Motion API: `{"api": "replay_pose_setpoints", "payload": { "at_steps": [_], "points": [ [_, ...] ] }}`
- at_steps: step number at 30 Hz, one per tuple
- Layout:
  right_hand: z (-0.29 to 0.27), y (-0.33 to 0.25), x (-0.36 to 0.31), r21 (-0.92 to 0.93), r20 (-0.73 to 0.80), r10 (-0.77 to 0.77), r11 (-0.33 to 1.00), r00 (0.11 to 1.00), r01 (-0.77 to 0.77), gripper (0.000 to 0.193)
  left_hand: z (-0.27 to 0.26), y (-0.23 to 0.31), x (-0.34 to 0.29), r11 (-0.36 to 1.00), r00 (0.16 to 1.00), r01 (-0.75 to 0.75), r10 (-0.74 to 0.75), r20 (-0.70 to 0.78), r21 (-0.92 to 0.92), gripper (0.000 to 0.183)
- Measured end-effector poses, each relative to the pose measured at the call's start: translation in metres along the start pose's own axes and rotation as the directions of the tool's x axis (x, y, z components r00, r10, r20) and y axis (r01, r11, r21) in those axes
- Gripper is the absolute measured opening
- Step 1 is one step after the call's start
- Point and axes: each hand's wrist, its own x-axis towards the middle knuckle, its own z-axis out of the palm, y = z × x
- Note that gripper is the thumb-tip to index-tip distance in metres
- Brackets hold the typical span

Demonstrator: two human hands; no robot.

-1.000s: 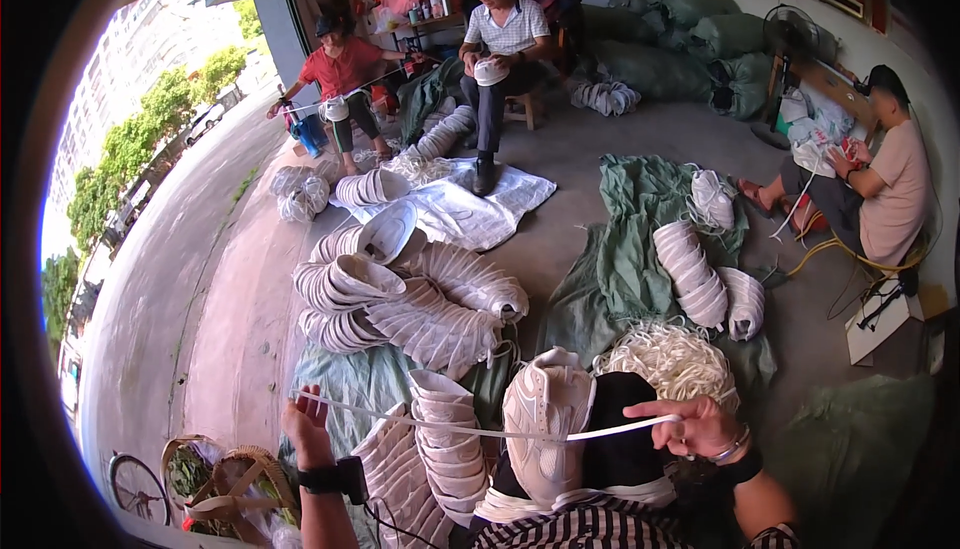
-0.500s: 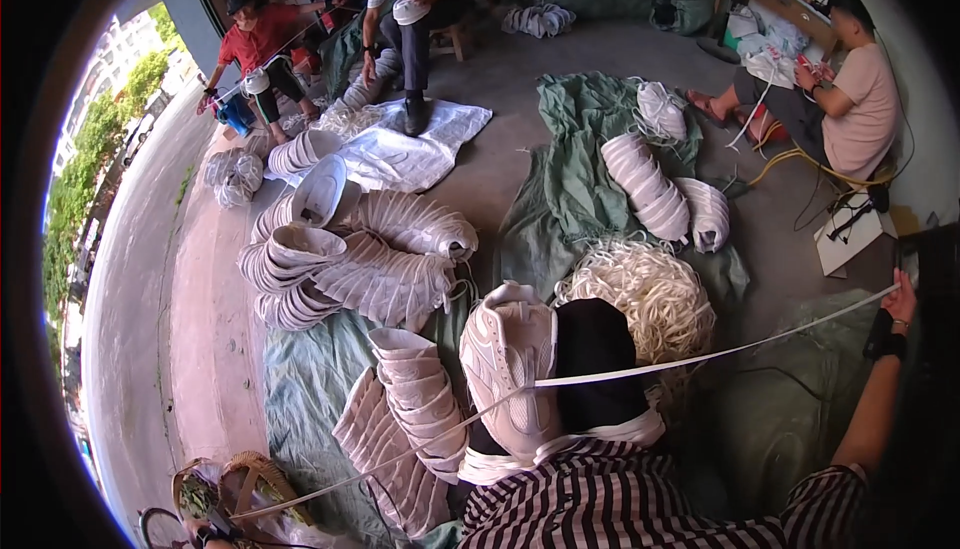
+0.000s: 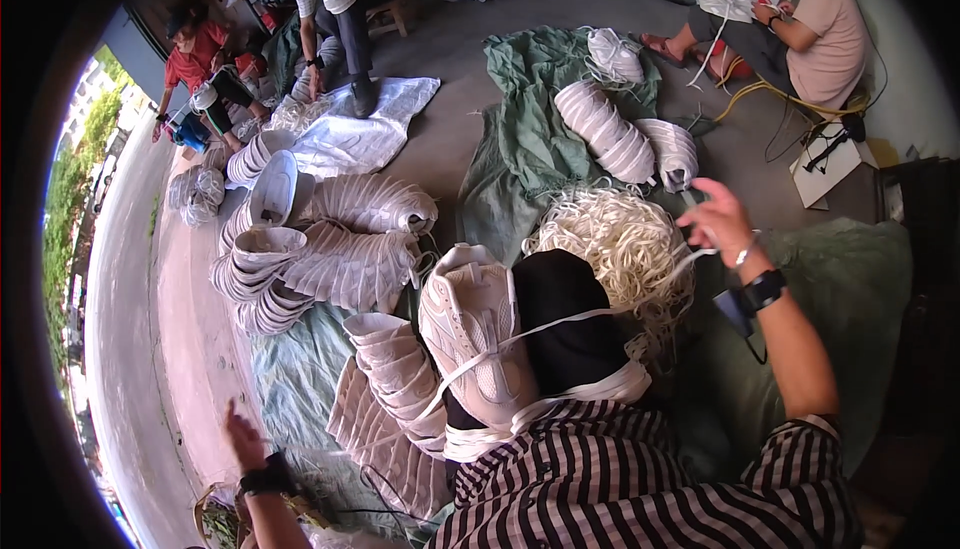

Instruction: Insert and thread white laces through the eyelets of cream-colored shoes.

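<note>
A beige sneaker (image 3: 478, 334) stands toe-down in my lap, sole hidden, beside my black-clad knee (image 3: 570, 314). A flat white shoelace (image 3: 570, 319) runs through its upper and hangs slack toward my right hand (image 3: 718, 219). That hand is raised by the lace pile, the lace at its thumb side and some fingers lifted; the grip looks light. My left hand (image 3: 245, 441) is out at the lower left, a finger stretched up, slightly blurred. I see no lace clearly held in it; a faint strand runs near it. Dark bands sit on both wrists.
A heap of cream laces (image 3: 610, 239) lies in front of my knees. Stacked shoe uppers (image 3: 395, 369) lie left of the sneaker, with more stacks (image 3: 350, 259) beyond. Green sheeting (image 3: 545, 129) covers some floor. Three other people sit working at the back, one at right (image 3: 820, 34).
Both hands have come in from the sides, the right one far inward and up. The shoelace, stretched across the sneaker before, now sags. The whole view has shifted a little.
</note>
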Motion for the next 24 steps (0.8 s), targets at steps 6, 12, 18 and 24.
{"api": "replay_pose_setpoints", "payload": {
  "at_steps": [6,12,18,24],
  "points": [
    [0.190,-0.003,-0.091,-0.180,0.589,-0.052,0.964,0.807,0.194,0.006,0.325,0.035,-0.186,0.914,0.557,0.065,-0.366,0.746,0.400,0.027],
    [0.199,0.020,-0.119,-0.311,0.531,-0.124,0.891,0.838,0.329,0.010,0.369,-0.003,-0.232,0.485,0.406,-0.776,-0.105,0.908,0.403,0.021],
    [0.201,0.018,-0.117,-0.381,0.520,-0.142,0.844,0.843,0.377,0.011,0.381,0.004,-0.223,0.321,0.213,-0.881,-0.388,0.897,0.348,0.023],
    [0.204,0.024,-0.120,-0.326,0.462,-0.214,0.862,0.861,0.389,0.010,0.382,0.004,-0.216,0.336,0.191,-0.856,-0.499,0.845,0.392,0.029]
  ]
}}
